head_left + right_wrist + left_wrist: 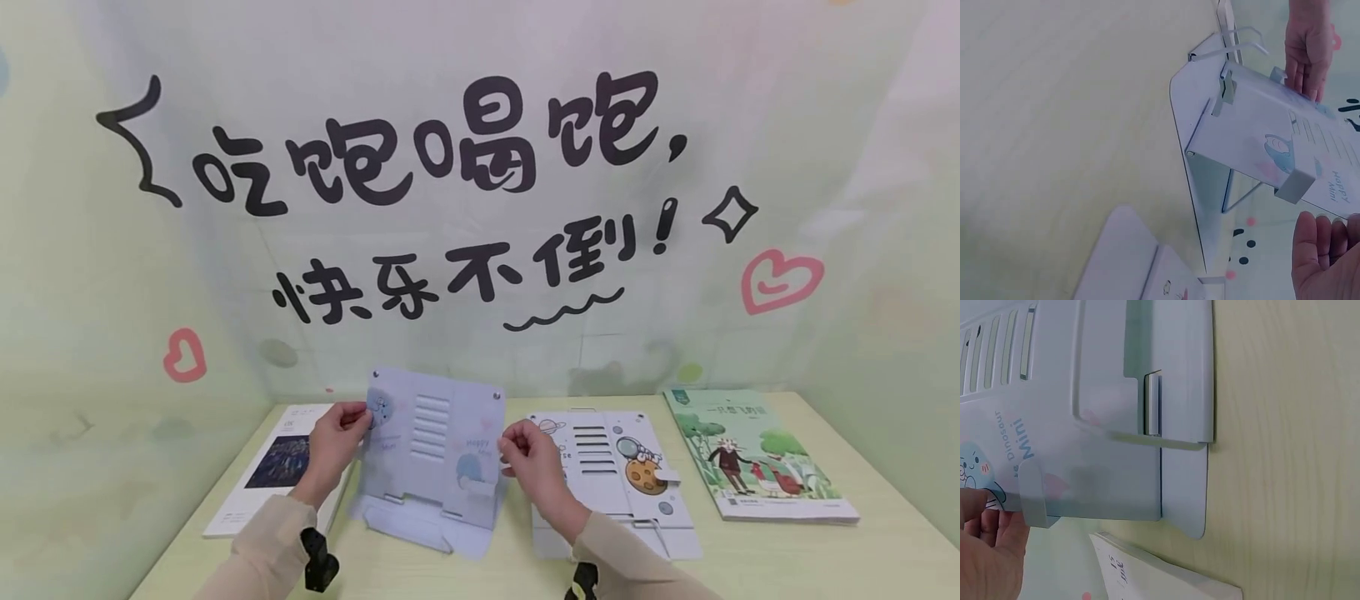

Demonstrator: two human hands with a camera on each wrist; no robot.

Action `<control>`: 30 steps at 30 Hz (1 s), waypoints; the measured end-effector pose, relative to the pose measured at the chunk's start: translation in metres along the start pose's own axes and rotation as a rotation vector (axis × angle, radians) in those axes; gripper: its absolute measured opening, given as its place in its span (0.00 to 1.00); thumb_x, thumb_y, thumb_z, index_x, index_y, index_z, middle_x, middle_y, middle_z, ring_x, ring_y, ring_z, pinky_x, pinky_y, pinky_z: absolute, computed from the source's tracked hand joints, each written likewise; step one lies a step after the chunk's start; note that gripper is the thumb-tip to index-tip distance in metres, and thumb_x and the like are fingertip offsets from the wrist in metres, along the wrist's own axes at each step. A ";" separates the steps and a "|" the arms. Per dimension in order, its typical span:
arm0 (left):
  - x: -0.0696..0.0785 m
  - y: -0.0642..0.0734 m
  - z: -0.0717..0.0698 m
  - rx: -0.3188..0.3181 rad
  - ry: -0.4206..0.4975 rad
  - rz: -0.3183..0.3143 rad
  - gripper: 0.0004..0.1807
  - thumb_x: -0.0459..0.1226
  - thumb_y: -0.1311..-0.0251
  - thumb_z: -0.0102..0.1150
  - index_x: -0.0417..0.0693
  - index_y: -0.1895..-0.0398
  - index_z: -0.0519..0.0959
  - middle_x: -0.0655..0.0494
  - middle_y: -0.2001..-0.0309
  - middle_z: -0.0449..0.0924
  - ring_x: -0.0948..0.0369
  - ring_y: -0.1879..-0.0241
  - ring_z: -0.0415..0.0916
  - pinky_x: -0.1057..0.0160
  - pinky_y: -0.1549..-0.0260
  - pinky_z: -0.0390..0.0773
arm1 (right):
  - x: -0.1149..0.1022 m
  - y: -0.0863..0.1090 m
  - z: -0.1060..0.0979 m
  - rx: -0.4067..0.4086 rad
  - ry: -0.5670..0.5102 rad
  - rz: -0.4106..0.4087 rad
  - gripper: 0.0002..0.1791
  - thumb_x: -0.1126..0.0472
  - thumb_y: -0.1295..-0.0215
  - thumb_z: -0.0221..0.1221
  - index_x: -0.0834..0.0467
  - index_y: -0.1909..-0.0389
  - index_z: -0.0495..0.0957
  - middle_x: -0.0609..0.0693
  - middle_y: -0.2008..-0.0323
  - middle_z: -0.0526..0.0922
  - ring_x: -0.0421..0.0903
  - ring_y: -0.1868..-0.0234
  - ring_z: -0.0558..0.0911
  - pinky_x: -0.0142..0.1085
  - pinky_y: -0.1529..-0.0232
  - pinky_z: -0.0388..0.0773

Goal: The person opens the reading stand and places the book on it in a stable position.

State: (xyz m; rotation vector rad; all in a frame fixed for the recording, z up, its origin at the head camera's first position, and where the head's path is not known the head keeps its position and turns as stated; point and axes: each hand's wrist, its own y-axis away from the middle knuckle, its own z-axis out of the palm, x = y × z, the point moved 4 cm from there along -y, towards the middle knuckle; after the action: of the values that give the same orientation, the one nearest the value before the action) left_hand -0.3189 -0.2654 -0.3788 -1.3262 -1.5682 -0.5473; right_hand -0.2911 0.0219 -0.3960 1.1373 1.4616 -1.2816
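A pale lavender book stand (431, 442) with cartoon dinosaurs and a row of slots stands propped up on its base. My left hand (339, 442) pinches its left edge; in the left wrist view that hand (991, 544) has its fingers by the printed dinosaur, beside a page clip (1034, 494). At the opposite edge, my right hand (534, 458) holds the panel with bent fingers. The right wrist view shows the right hand (1329, 256) below another clip (1295, 186). A wire support leg (1244, 197) props the panel from behind.
To the right lies a second stand (600, 508) with an astronaut print, close to my right forearm. A green picture book (757, 458) is farther right. A white book (232, 508) with a dark picture lies at left, partly behind my left arm. A printed curtain backs the table.
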 end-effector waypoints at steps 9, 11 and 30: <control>-0.007 0.003 0.001 0.053 0.055 -0.038 0.14 0.32 0.39 0.57 0.32 0.53 0.76 0.41 0.59 0.79 0.77 0.72 0.69 0.79 0.73 0.73 | 0.005 -0.024 -0.003 0.031 0.027 0.034 0.02 0.72 0.37 0.55 0.67 0.66 0.72 0.53 0.74 0.75 0.47 0.72 0.77 0.37 0.71 0.82; -0.007 0.003 0.000 0.063 0.054 -0.042 0.14 0.32 0.39 0.57 0.32 0.53 0.76 0.41 0.59 0.79 0.76 0.72 0.69 0.79 0.73 0.73 | 0.006 -0.028 -0.003 0.035 0.029 0.034 0.02 0.72 0.38 0.56 0.65 0.67 0.72 0.52 0.75 0.74 0.45 0.73 0.77 0.36 0.72 0.82; -0.007 0.000 0.004 0.088 0.080 -0.066 0.14 0.33 0.39 0.57 0.32 0.52 0.75 0.36 0.56 0.78 0.77 0.72 0.69 0.80 0.73 0.72 | 0.006 -0.048 -0.004 0.029 0.084 0.062 0.03 0.70 0.36 0.55 0.66 0.64 0.73 0.51 0.74 0.73 0.50 0.71 0.79 0.38 0.69 0.82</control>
State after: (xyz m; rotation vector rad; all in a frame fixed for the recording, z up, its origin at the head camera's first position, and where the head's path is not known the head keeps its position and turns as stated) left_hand -0.3208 -0.2652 -0.3865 -1.1762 -1.5565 -0.5588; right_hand -0.3391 0.0242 -0.3919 1.2596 1.4612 -1.2292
